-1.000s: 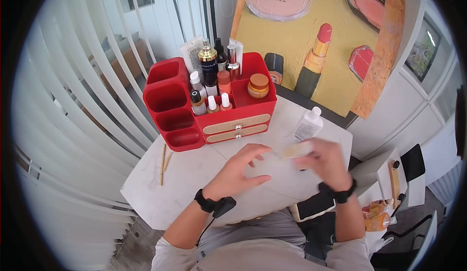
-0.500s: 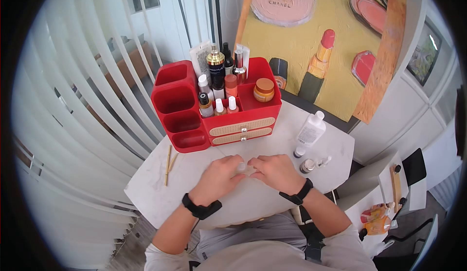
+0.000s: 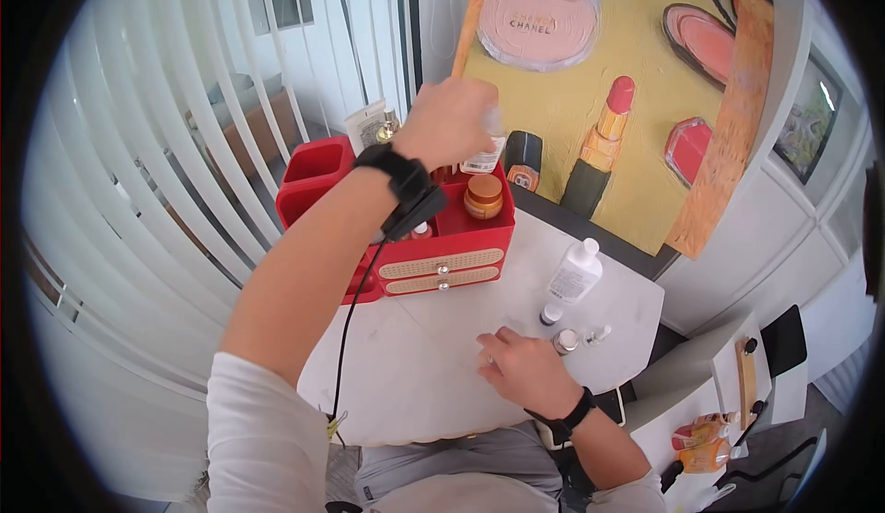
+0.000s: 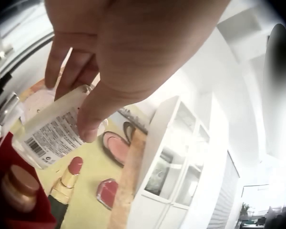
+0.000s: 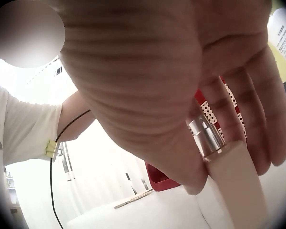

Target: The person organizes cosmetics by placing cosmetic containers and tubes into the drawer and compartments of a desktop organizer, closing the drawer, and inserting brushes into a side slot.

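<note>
High over the back right of the red organizer (image 3: 479,238), my left hand (image 3: 450,118) pinches a clear bottle (image 4: 47,136) with a printed barcode label. Its thumb lies across the upper end, and the base tilts down. My right hand (image 3: 530,373) is low over the front of the table. In the right wrist view, a beige pump bottle (image 5: 236,183) with a silver collar lies between its thumb and fingers; in the head view the hand hides this bottle. An orange-lidded jar (image 3: 483,198) sits in the organizer, below the left hand.
Right of my right hand stand a white bottle (image 3: 574,271), a small dark bottle with a white cap (image 3: 550,315) and a small jar (image 3: 565,340). A makeup painting (image 3: 553,117) leans behind the table. White blinds (image 3: 157,190) hang at left.
Both hands were together around a small bottle in front of the organizer. My left hand has since moved up and forward over the organizer; the right stayed low near the table.
</note>
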Tool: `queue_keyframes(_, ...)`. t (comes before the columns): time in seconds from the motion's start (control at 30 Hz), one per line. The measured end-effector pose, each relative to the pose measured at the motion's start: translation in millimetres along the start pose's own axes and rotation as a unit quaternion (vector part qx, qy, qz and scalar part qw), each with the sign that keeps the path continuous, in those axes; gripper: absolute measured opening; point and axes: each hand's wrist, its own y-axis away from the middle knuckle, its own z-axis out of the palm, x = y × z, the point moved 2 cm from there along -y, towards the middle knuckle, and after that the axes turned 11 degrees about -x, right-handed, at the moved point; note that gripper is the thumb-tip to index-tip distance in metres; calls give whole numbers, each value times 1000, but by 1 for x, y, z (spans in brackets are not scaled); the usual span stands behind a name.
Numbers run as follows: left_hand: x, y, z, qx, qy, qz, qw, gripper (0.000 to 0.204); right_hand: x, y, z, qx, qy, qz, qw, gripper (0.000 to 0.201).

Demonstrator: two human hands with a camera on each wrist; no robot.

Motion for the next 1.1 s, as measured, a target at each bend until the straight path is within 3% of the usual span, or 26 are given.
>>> queue_keyframes(0.1, -14, -21, 16, 5, -113, -13, 993, 44, -5, 8, -14, -17, -24, -17, 999, 36)
queue_keyframes(0.17, -18, -36, 22, -75, -163, -57, 982, 43, -2, 10, -19, -17, -27, -39, 999, 34)
queue_keyframes(0.3, -27, -49, 30, -121, -202, -107, 966, 39, 11, 9, -13, -8, -18, -85, 996, 32)
queue_keyframes(0.43, -31, -54, 43, -144, -258, -101, 950, 37, 8, 4, -14, -42, 17, -63, 997, 27)
queue_keyframes(0.53, -26, -53, 51, -147, -282, -98, 943, 33, 10, 3, -14, -35, -12, -94, 995, 21)
queue_keyframes(0.63, -18, -49, 56, -196, -296, -99, 929, 37, 9, 1, -21, -59, -24, -92, 994, 17)
queue_keyframes(0.7, -17, -41, 60, -41, -337, -32, 940, 43, 13, -3, -25, -42, -23, -128, 991, 18)
queue_keyframes(0.73, -13, -34, 54, -40, -337, -30, 940, 43, 16, -7, -36, -41, -22, -127, 991, 18)
queue_keyframes(0.8, 4, -7, 25, 29, -280, 11, 960, 44, 21, -17, -82, 54, -50, -143, 987, 18)
queue_keyframes(0.87, 16, 31, -2, 155, -190, 72, 967, 35, 28, -36, -132, 140, -91, -95, 981, 18)
queue_keyframes(0.9, 23, 53, -10, 186, -154, 63, 968, 31, 33, -53, -152, 229, -104, -114, 961, 16)
queue_keyframes(0.93, 29, 77, -14, 218, -119, 55, 967, 27, 44, -72, -168, 264, -110, -104, 953, 18)
queue_keyframes(1.03, 39, 145, 7, 235, 17, 47, 971, 15, 66, -131, -202, 303, -6, -51, 952, 19)
queue_keyframes(1.1, 40, 190, 36, 143, 154, -14, 978, 12, 76, -161, -201, 306, 35, -60, 949, 20)
